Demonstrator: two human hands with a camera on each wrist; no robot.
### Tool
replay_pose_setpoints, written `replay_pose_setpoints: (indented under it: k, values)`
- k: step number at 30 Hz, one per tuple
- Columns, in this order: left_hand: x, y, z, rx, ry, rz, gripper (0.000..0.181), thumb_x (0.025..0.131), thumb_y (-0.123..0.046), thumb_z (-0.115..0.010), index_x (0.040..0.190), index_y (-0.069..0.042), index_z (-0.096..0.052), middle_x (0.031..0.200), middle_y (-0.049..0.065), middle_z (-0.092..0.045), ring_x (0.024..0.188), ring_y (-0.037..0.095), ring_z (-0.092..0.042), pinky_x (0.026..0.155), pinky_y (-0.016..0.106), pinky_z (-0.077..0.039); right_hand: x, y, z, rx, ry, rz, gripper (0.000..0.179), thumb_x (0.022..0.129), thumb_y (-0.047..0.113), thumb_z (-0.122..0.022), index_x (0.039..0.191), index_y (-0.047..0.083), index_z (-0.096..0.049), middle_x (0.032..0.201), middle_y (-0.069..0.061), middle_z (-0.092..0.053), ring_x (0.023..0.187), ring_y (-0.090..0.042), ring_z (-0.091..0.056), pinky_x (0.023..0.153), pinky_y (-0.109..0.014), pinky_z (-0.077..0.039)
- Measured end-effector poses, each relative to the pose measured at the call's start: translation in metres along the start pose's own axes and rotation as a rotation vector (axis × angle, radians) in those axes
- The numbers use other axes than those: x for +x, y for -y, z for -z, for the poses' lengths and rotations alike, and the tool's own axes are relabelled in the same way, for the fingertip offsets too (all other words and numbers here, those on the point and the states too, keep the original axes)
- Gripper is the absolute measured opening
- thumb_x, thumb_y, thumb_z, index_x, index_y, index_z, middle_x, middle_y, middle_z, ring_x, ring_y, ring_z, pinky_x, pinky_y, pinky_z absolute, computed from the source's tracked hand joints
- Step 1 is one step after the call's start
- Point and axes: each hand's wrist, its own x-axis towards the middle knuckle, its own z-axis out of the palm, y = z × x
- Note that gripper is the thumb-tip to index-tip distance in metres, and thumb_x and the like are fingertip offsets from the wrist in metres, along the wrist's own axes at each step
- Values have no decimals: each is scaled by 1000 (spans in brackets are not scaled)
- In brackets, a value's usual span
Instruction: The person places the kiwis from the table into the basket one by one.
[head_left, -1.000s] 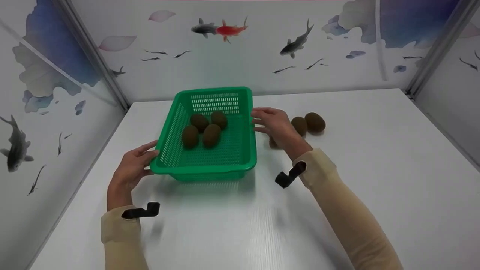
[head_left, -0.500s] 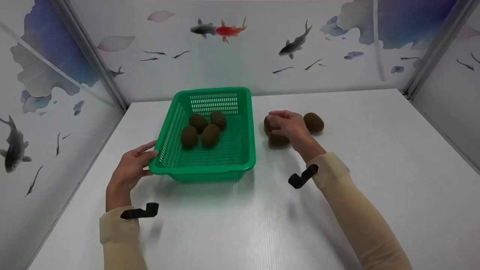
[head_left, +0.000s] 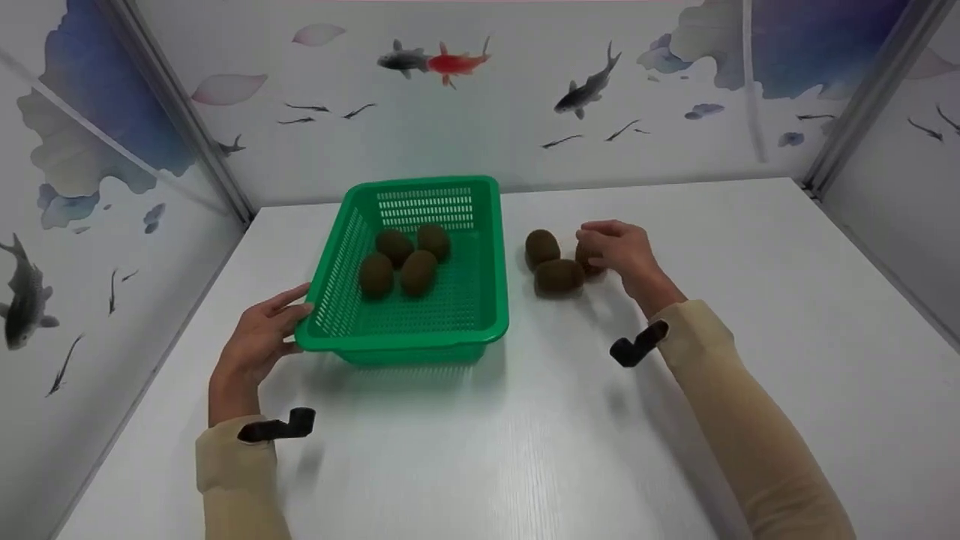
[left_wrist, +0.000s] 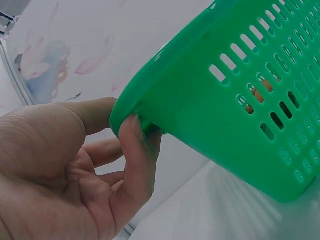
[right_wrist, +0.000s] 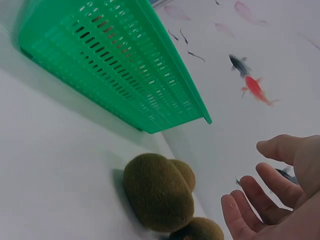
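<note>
My left hand (head_left: 262,334) pinches the rim of the green plastic basket (head_left: 412,341) at its near left corner. In the left wrist view the thumb and fingers are on either side of that rim (left_wrist: 145,75). Several brown fuzzy kiwis (head_left: 418,273) lie inside the basket. To its right, two kiwis (head_left: 559,277) sit close together on the table. My right hand (head_left: 626,251) is over a third kiwi (head_left: 590,259), partly covering it in the head view. The right wrist view shows the right fingers (right_wrist: 265,200) loosely bent and spread, beside the kiwis (right_wrist: 159,192).
The white table (head_left: 450,450) meets a back wall (head_left: 450,135) painted with fish and petals. Side walls stand at left and right. Small black wrist cameras (head_left: 637,345) stick out from both beige sleeves.
My right hand has moved from the basket's right side rightward over the loose kiwis. The rightmost kiwi now lies farther left, near the other two. My left hand keeps its grip.
</note>
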Motion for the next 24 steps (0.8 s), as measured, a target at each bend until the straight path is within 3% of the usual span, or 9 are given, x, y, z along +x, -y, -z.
replay_pose_setpoints:
  k: [5,12,18,21,24]
  values:
    - [0,1,1,-4,2,6,62,103,-35,-55,158,-18,-32,121,-5,-63,97,5,-66,83,25,-56,7,-9,15,-37,-43,6,46,101,33,-60,140,9,-55,139,-8,-55,125,-20,-53,109,-35,-46]
    - [2,2,0,22,-6,19,61,104,-36,-54,159,-20,-31,133,4,-58,100,6,-64,85,24,-55,17,-32,34,-59,-165,49,43,99,31,-64,133,7,-59,118,0,-58,117,-20,-57,103,-33,-48]
    - [2,2,0,29,-11,26,61,104,-36,-53,159,-21,-31,140,9,-54,102,7,-64,86,24,-55,23,-48,47,-128,-245,53,50,97,35,-64,138,8,-56,138,-9,-52,127,-22,-48,99,-29,-42]
    - [1,1,-1,15,-8,9,61,104,-35,-54,158,-19,-32,131,4,-60,100,6,-65,85,24,-55,26,-54,53,-142,-209,61,57,98,37,-63,145,7,-50,149,-15,-43,133,-27,-44,99,-33,-42]
    - [0,0,0,-9,-5,-7,62,103,-34,-56,158,-17,-33,120,-4,-64,97,6,-66,83,25,-56,30,-59,58,-164,-167,71,64,98,38,-62,150,7,-42,158,-18,-34,139,-33,-40,108,-41,-41]
